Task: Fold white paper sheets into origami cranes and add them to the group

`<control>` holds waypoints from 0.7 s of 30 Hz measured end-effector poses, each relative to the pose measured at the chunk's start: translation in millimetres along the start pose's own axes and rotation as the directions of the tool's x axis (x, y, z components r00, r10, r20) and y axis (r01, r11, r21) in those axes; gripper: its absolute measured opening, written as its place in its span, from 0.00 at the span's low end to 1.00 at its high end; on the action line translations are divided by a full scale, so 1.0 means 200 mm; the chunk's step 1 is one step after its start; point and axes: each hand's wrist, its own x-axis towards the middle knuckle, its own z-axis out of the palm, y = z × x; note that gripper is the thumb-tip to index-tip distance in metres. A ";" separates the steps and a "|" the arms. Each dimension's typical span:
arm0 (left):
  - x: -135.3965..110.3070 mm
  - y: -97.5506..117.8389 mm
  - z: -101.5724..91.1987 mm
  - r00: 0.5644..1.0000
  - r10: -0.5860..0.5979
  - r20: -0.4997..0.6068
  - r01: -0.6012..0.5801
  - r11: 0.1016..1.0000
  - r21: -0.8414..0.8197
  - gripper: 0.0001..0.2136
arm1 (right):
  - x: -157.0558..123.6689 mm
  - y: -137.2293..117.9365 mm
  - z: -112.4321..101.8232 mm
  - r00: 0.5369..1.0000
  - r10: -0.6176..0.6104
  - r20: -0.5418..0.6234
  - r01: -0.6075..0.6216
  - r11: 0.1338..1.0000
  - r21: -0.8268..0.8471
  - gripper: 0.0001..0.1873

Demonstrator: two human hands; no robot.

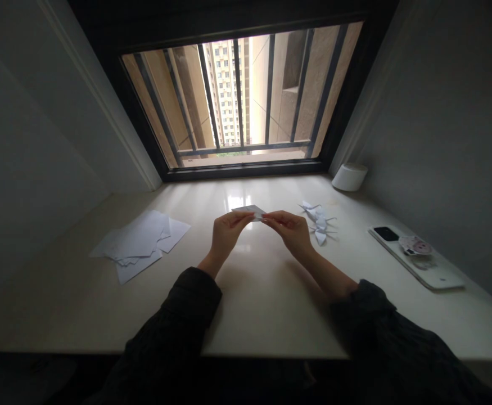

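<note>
Between my two hands is a small piece of folded white paper (248, 208), raised over the middle of the pale sill. My left hand (230, 228) pinches its near edge with thumb and forefinger. From the other side my right hand (288, 228) pinches the same paper, the fingertips of both hands almost meeting. The far part of the paper sticks out beyond the fingers, pointed at the left; its near part is partly covered by the fingertips. Just right of my right hand lie several folded paper cranes (318, 219) grouped together.
A loose pile of white paper sheets (140, 239) lies to the left. On the right rest a phone (431, 270) with a round cartoon grip on its back and, near the wall, a white cylindrical object (349, 176). A barred window (241, 101) stands behind the sill (266, 315).
</note>
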 end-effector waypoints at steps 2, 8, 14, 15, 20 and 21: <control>0.00 0.00 0.00 1.000 0.018 -0.003 -0.018 1.000 0.006 0.07 | 0.00 0.01 0.00 0.999 0.048 0.014 -0.048 0.997 0.063 0.13; -0.01 0.00 0.00 1.000 0.022 0.006 -0.022 0.999 0.032 0.08 | 0.00 0.02 0.00 0.995 0.099 0.004 -0.099 0.992 0.076 0.12; -0.01 -0.01 0.01 1.000 0.015 -0.026 -0.014 1.000 0.022 0.08 | 0.01 0.02 0.00 0.994 0.112 0.003 -0.112 0.989 0.093 0.12; -0.01 -0.01 0.01 0.999 0.020 -0.025 -0.019 1.000 0.025 0.08 | 0.01 0.02 0.00 0.992 0.124 0.008 -0.124 0.987 0.103 0.12; -0.01 -0.02 0.00 1.000 0.004 -0.026 -0.004 1.000 0.007 0.08 | 0.01 0.02 0.01 0.978 0.207 0.000 -0.205 0.968 0.144 0.14; -0.01 -0.02 0.00 1.000 -0.001 -0.030 0.001 1.000 0.005 0.08 | 0.01 0.02 0.01 0.976 0.216 -0.007 -0.213 0.966 0.144 0.14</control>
